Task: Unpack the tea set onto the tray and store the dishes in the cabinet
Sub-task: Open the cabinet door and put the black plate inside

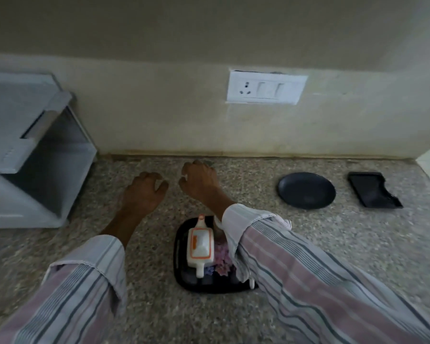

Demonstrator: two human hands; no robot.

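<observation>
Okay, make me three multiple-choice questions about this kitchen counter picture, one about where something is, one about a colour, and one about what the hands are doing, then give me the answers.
1. Where does the white, orange-trimmed rectangular ceramic teapot sit?
A. On the black square tray
B. On the round dark plate
C. Inside the grey rack

2. What colour is the round plate on the speckled stone counter?
A. White
B. Orange
C. Dark blue-black

3. What state are the left hand and right hand in?
A. Both grip the teapot
B. Both empty, reaching toward the wall
C. One holds the plate

Answers:
1 A, the teapot rests on the tray beneath the right striped sleeve.
2 C, the plate looks dark, right of the hands and beside a black rectangular dish.
3 B, neither hand holds anything; both are beyond the tray, over the counter.
</observation>
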